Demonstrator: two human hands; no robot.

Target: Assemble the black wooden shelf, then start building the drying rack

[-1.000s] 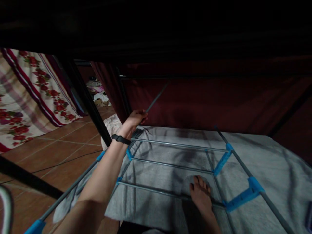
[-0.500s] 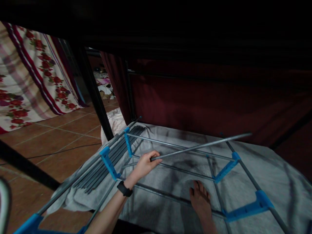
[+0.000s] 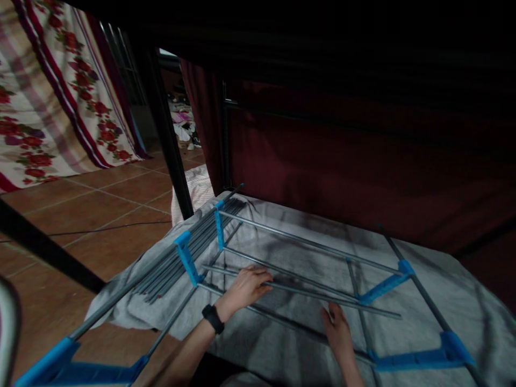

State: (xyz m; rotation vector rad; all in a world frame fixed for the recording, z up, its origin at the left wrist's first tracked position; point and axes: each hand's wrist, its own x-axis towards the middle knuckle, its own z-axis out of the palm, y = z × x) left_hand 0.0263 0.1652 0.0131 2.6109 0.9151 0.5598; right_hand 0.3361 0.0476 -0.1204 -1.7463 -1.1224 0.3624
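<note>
My left hand (image 3: 248, 286), with a dark band on its wrist, is closed around a loose grey metal tube (image 3: 322, 296). The tube runs from left to right, tilted slightly down at its right end. Below the tube, my right hand (image 3: 338, 328) holds nothing, its thumb and fingers apart. Both hands are inside a rack frame of grey tubes joined by blue plastic brackets (image 3: 187, 259). Another blue bracket (image 3: 421, 357) is right of my right hand. A bundle of loose grey tubes (image 3: 181, 255) lies by the frame's left side.
The frame lies on a grey blanket (image 3: 290, 344) over a bed. A black post (image 3: 171, 145) and a dark overhead structure enclose the space. A maroon curtain (image 3: 342, 166) hangs behind. Left are a tiled floor (image 3: 121, 199), a cable and a floral cloth (image 3: 84, 86).
The loose tube's right end has swung down, from raised to nearly level with the frame bars. My right hand has shifted slightly right, and the camera view has turned a little.
</note>
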